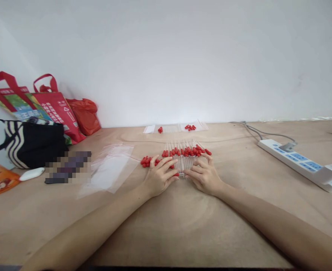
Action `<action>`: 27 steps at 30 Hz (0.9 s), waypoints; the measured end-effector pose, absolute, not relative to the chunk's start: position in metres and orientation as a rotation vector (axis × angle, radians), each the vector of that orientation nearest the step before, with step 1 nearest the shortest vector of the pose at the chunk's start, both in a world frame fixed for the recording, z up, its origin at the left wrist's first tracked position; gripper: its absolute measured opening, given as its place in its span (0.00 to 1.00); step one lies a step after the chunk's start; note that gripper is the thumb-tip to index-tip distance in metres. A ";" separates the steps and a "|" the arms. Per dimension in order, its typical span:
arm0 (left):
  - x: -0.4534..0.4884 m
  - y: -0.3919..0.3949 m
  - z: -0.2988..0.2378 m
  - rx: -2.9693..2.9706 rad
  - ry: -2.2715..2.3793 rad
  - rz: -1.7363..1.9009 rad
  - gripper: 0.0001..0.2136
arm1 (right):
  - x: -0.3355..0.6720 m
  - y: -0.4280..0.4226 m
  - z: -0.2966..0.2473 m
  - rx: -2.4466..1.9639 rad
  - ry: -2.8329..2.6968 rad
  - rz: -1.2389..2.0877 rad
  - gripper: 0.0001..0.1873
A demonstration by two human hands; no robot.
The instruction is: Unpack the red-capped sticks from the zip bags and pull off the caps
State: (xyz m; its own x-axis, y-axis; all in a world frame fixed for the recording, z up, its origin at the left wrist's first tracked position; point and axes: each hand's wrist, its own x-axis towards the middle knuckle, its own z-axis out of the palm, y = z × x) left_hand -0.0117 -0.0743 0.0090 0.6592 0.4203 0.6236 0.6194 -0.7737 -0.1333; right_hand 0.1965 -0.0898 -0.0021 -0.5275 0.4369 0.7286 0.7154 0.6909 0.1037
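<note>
Several glass droppers with red rubber bulbs lie in a row on the wooden table, the nearest bundle (185,164) set sideways between my hands. My left hand (160,177) has its curved fingers on the bulb end of this bundle, at the left. Opposite it, my right hand (204,176) curls its fingers around the clear tips. Just behind my fingers, a second group of droppers (192,151) points away, red bulbs toward me. Some red bulbs (146,162) stick out left of my left hand. My fingers hide part of the bundle.
A clear bag with droppers (190,128) lies near the wall. Flat clear plastic bags (109,169) are at the left, beside a blurred-out object (70,167). Farther left are a black bag (41,143), red shopping bags (61,113) and a white oval object (32,174). A power strip (292,160) with cables sits right.
</note>
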 end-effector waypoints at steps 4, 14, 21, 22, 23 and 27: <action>-0.015 -0.075 0.010 -2.552 -0.757 -0.804 0.07 | 0.199 -0.092 -0.001 -0.828 -2.217 -0.548 0.09; -0.024 -0.080 0.014 -2.589 -0.715 -0.785 0.09 | 0.205 -0.096 -0.001 -0.842 -2.248 -0.551 0.11; -0.056 -0.077 0.015 -2.582 -1.081 -1.080 0.08 | 0.217 -0.094 -0.004 -1.005 -2.096 -0.508 0.09; -0.059 -0.074 0.015 -2.560 -1.172 -1.132 0.09 | 0.216 -0.092 -0.005 -1.029 -2.069 -0.501 0.09; -0.061 -0.071 0.016 -2.519 -1.269 -1.174 0.10 | 0.214 -0.090 -0.005 -1.056 -2.041 -0.495 0.10; -0.068 -0.056 0.020 -2.381 -1.543 -1.220 0.13 | 0.210 -0.082 -0.007 -1.164 -1.942 -0.487 0.12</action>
State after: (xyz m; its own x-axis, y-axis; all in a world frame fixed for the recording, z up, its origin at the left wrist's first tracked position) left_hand -0.0683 -0.0564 0.0195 0.1896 0.7489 0.6350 0.7907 -0.4999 0.3534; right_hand 0.2100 -0.0819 -0.0072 -0.2545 0.5528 0.7935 0.8619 0.5018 -0.0731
